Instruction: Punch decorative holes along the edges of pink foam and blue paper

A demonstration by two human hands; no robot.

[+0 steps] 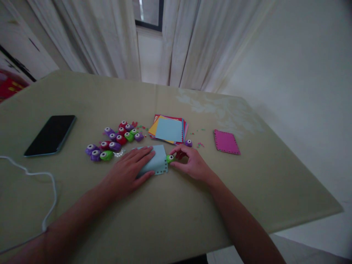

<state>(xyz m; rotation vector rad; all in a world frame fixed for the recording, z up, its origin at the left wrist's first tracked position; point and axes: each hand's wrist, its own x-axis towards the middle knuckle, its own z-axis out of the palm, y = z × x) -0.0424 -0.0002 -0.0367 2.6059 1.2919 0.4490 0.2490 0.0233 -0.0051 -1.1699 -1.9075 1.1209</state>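
Pressing light-blue card (161, 156) onto table (154, 223) w/ left hand (132, 161), palm down & laid flat, fingers close tog., thumb apart, not gripping. Pinching green punch (169, 158) btwn thumb & forefinger of right hand (194, 163), i.e. clamped on it, right at card's right edge, approx. mid-table; can't tell depth of edge inside slot. Can see sm. holes along that edge & nr. right corner.

Just beyond, on far side: stack of coloured cards (169, 129), blue on top, yellow, red & pink poking out. By its nr. right corner, purple punch (188, 143), w/ sm. punched-out bits (200, 144) scattered to right, mostly pink & green. Farther right, magenta card (226, 142), lying flat w/ holes round edges.

Left of stack & beyond left hand: group of punches (121, 139) in purple, red & green, w/ single white eyes. Nr. them, pale pile (119, 152), too sm. to ID.

Well to left, tablet (51, 135), screen dark; nearer, white cable (53, 187) running off left edge. At far side, white curtains (90, 36) either side of window (148, 13); at right, plain wall (297, 55).
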